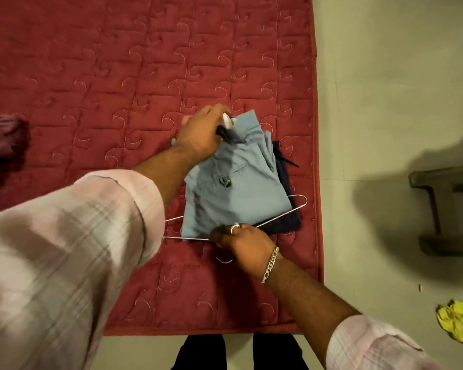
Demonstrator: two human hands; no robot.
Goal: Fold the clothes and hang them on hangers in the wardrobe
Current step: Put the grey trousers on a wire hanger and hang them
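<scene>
While I stand at the foot of the red quilt (91, 76), my right hand (241, 240) is nearest me, fingers curled round the wire hanger (286, 213) where its neck meets the bar, with the hook poking out towards me. Just beyond lie the folded blue trousers (233, 188), draped over the hanger, with a dark garment (284, 166) under them on the right. Farthest out, my left hand (201, 134) pinches the waistband end together with some white and dark cloth I cannot make out. To do this well, I reckon I should keep the hanger pinned flat, pull the fold snug and even across the bar, then lift both hands together so nothing slides off
</scene>
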